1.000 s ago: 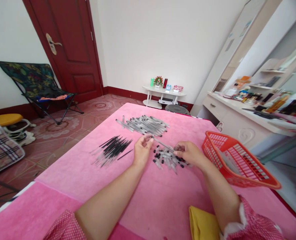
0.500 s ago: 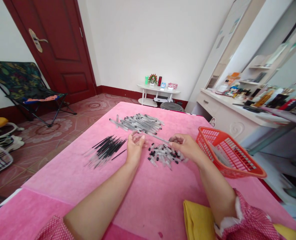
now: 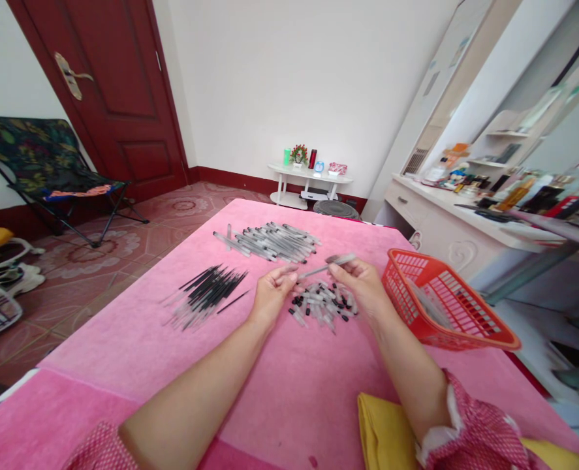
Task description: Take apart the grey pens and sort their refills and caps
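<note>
Between my two hands a slim clear-grey pen (image 3: 314, 271) is held slantwise over the cloth, its right end higher. My left hand (image 3: 273, 291) pinches the pen's left end. Thumb and fingers of my right hand (image 3: 360, 279) close round it further along. Just below lies a heap of clear pen caps (image 3: 318, 302) with black parts. Beyond my hands is a pile of clear pen barrels (image 3: 279, 241). Thin black-and-clear pen refills (image 3: 215, 290) lie in a bundle left of my left hand, one of them apart from the rest.
A red plastic basket (image 3: 465, 326) with clear items inside stands right of my right hand. Folded yellow cloth (image 3: 387, 427) lies by my right forearm. A pink cloth (image 3: 181, 365) covers the table. A cluttered dresser (image 3: 446, 215) stands at the right, a folding chair (image 3: 39, 163) at the left.
My left hand has moved right and closed on the pen's left end. My right hand has shifted slightly up its length, and the pen now tilts up to the right.
</note>
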A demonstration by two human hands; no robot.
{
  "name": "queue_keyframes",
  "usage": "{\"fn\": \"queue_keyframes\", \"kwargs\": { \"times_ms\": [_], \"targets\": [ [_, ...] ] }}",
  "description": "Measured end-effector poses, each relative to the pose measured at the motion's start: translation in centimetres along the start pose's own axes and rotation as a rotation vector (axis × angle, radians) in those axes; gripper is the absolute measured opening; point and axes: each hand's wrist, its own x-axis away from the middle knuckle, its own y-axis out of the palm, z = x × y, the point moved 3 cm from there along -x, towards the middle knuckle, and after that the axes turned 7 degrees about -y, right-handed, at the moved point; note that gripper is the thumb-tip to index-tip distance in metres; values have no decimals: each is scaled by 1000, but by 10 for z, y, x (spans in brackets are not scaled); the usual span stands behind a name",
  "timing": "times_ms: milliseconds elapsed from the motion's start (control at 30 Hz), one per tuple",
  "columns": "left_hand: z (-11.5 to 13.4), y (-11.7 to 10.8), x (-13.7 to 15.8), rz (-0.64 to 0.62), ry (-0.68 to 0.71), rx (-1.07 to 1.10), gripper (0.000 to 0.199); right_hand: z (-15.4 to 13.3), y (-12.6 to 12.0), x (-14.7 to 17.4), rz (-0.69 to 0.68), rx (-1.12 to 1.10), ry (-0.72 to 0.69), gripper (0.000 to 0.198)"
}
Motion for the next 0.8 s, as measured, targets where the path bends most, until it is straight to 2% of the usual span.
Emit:
{"fn": "queue_keyframes", "kwargs": {
  "times_ms": [100,200,267,433,567,700,800],
  "targets": [
    [0,4,3,-61,-30,-23,47,6,5,4,69,-46,50,27],
    [0,3,2,-11,-26,-8,39,11,1,4,196,-118,70,27],
    [-1,1,0,23,0,-22,31,14,-1,4,226,-170,105,26],
    [1,-2,-2,53,96,-138,21,17,0,4,243,-224,119,24],
    [2,-6,-1,75,164,-214,20,20,5,6,227,-248,99,21],
    [0,-7,0,40,138,-207,32,20,8,7,178,-255,33,18],
    [0,-5,1,15,114,-171,34,19,8,8,193,-276,43,16]
  ]
}}
